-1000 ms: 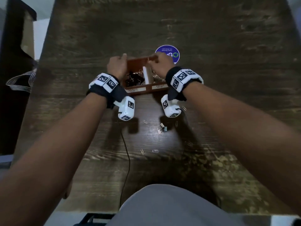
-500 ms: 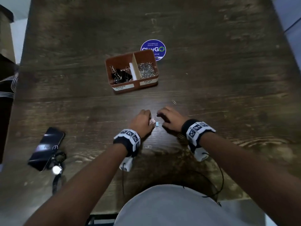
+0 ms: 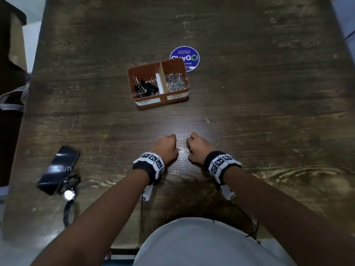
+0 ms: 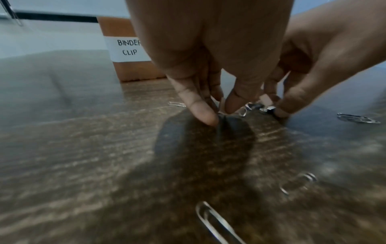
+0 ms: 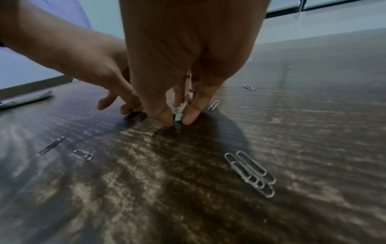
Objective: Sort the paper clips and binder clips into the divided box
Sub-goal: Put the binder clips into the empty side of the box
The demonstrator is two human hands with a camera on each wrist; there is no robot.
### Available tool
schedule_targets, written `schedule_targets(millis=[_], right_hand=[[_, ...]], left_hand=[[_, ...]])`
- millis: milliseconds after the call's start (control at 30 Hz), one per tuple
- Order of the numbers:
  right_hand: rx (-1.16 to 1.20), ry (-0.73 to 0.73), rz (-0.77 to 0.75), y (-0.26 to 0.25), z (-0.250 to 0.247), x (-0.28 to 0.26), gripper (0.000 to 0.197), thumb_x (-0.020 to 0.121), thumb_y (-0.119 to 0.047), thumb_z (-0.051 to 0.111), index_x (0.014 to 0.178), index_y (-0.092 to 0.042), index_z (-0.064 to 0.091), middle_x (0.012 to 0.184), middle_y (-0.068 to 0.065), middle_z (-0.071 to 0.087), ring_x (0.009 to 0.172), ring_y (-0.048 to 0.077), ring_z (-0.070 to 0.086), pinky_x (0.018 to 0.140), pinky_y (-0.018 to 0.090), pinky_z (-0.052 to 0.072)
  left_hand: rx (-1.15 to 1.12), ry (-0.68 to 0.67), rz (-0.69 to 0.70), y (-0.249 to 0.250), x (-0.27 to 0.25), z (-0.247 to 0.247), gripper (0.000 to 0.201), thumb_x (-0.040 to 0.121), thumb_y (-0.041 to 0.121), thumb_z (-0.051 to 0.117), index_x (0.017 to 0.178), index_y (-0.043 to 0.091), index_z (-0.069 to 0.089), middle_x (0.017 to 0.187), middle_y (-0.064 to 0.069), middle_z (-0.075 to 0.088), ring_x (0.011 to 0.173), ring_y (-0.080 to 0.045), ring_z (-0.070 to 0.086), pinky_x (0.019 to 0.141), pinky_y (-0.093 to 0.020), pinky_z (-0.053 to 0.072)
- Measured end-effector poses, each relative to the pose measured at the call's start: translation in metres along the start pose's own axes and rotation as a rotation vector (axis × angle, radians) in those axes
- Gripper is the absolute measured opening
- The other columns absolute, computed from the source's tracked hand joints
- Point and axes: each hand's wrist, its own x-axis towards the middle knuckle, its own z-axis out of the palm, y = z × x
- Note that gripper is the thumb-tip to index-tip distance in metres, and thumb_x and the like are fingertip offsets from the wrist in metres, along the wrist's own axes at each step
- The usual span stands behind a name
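The brown divided box (image 3: 161,98) stands mid-table, with black binder clips (image 3: 145,87) in its left compartment and silver paper clips (image 3: 176,82) in its right. My left hand (image 3: 167,148) and right hand (image 3: 196,148) sit close together on the table nearer to me, fingers curled down. The right hand (image 5: 177,120) pinches a small pale binder clip (image 5: 178,113) between thumb and finger at the tabletop. The left hand (image 4: 218,117) pinches thumb to fingertip at the surface on something small that I cannot make out. Loose paper clips (image 5: 250,173) lie around both hands.
Single paper clips lie at the right of the hands (image 3: 207,120) and by the left wrist (image 3: 175,172). A black phone (image 3: 57,169) with a strap and keyring lies at the near left. A round blue sticker (image 3: 184,54) is behind the box.
Both hands left the box a second ago and came down to the loose clips nearer to me. Since half a second ago the fingers have curled in and the right hand has pinched a binder clip.
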Motion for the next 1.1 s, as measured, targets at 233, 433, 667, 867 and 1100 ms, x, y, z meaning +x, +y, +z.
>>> schedule_targets(millis=[233,433,667,867,1100], right_hand=[[0.115,-0.082,0.137,0.007,-0.029,0.017,0.013,0.073,-0.020,0.070,0.073,-0.017,0.057,0.089,0.003,0.057,0.080,0.022,0.060,0.069,0.033,0.053],[0.392,0.084,0.085,-0.015,-0.084,0.044,0.011,0.076,-0.014,0.075,0.079,-0.014,0.064,0.081,0.001,0.067,0.077,0.015,0.064,0.079,0.032,0.056],[0.625,0.501,-0.027,-0.080,-0.178,0.101,0.010,0.081,-0.023,0.075,0.082,-0.024,0.064,0.080,-0.011,0.065,0.076,0.002,0.060,0.074,0.018,0.051],[0.638,0.552,0.029,-0.078,-0.180,0.103,0.007,0.082,-0.015,0.070,0.088,-0.013,0.067,0.081,-0.005,0.067,0.076,0.006,0.059,0.080,0.024,0.051],[0.299,0.055,0.154,0.009,-0.078,0.013,0.005,0.086,-0.018,0.065,0.085,-0.016,0.069,0.088,0.002,0.070,0.087,0.018,0.063,0.084,0.023,0.047]], left_hand=[[-0.184,-0.018,0.060,-0.016,0.009,-0.047,0.004,0.086,0.015,0.062,0.088,0.013,0.059,0.081,-0.003,0.064,0.075,-0.021,0.063,0.063,-0.030,0.052],[-0.394,0.520,-0.020,-0.043,0.033,-0.109,0.003,0.089,0.015,0.063,0.092,0.013,0.063,0.081,0.001,0.065,0.070,-0.013,0.061,0.067,-0.024,0.053],[-0.196,0.532,-0.100,-0.087,0.050,-0.150,0.022,0.087,0.015,0.057,0.109,0.018,0.059,0.101,-0.010,0.069,0.089,-0.027,0.065,0.078,-0.039,0.055],[-0.109,0.428,0.010,-0.090,0.017,-0.119,0.014,0.090,0.014,0.057,0.104,0.013,0.060,0.102,-0.010,0.066,0.089,-0.028,0.062,0.077,-0.041,0.053],[0.000,0.039,0.113,-0.079,0.001,-0.033,0.025,0.094,0.032,0.056,0.116,0.022,0.060,0.117,-0.002,0.055,0.101,-0.025,0.059,0.084,-0.040,0.051]])
